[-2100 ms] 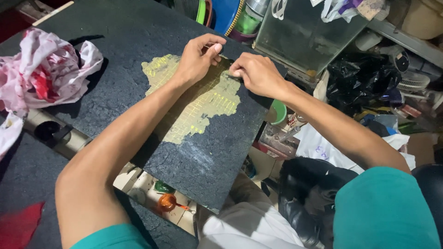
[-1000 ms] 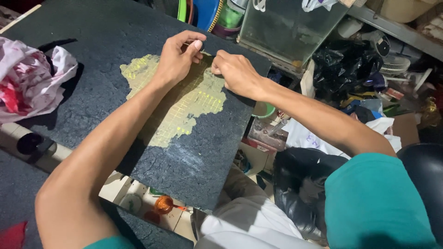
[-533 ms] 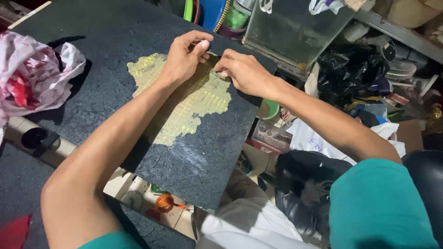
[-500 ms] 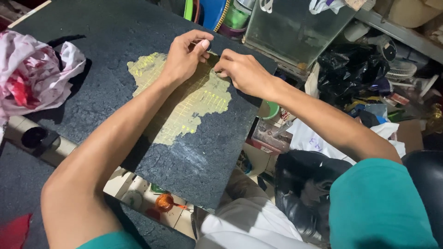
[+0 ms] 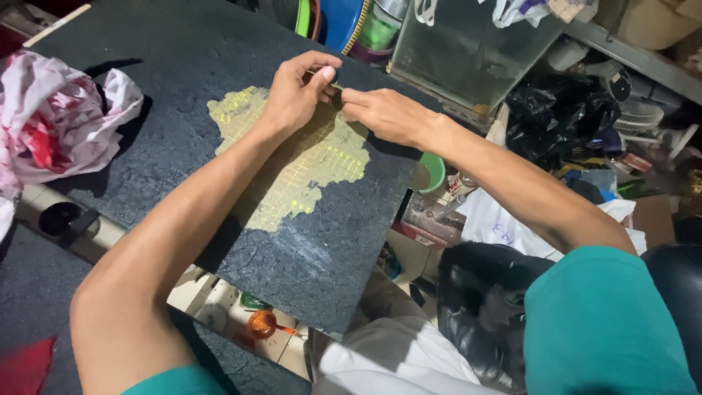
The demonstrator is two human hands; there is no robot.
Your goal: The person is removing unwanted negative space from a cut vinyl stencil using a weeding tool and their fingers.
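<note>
A dark speckled stone slab (image 5: 146, 51) lies tilted before me, with a yellow-green gridded patch (image 5: 322, 164) spread over its middle. Both hands meet at the patch's far edge. My left hand (image 5: 296, 91) pinches a small dark piece (image 5: 330, 73) between thumb and forefinger. My right hand (image 5: 384, 113) has its fingers drawn together, the tips touching the left hand's fingertips. What the right fingers grip is hidden.
A crumpled pink, red and white cloth (image 5: 58, 124) lies on the slab's left. Past the far edge stands a glass tank (image 5: 475, 51). A green cup (image 5: 436, 170), black plastic bags (image 5: 556, 110), white cloth (image 5: 504, 223) and a dark bag (image 5: 482, 300) crowd the right side.
Both hands have stayed at the patch's far edge. Their fingertips, slightly apart earlier, now touch. The view has shifted a little.
</note>
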